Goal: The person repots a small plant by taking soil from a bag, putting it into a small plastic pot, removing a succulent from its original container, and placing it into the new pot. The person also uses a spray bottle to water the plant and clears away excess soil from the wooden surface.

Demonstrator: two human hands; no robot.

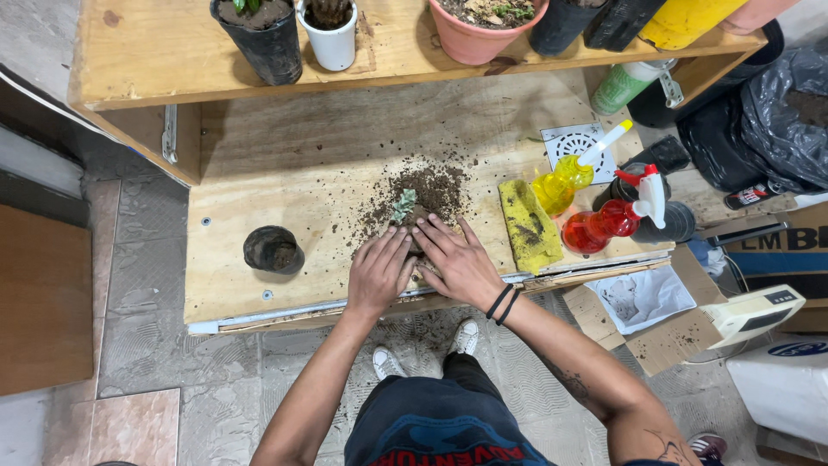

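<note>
Both hands lie palm-down on the bench (259,164), fingers spread flat, clenching nothing: the left hand (378,271) and the right hand (457,259) press side by side against a heap of soil (429,192), their fingertips at the foot of a small pale-green plant (403,205) standing in it. A black pot (272,249) sits well left of them. Right of the soil lies a yellow sponge (529,226), then a yellow spray bottle (565,179) and a red spray bottle (608,221). A brown cardboard box (780,250) with dark lettering stands far right.
</note>
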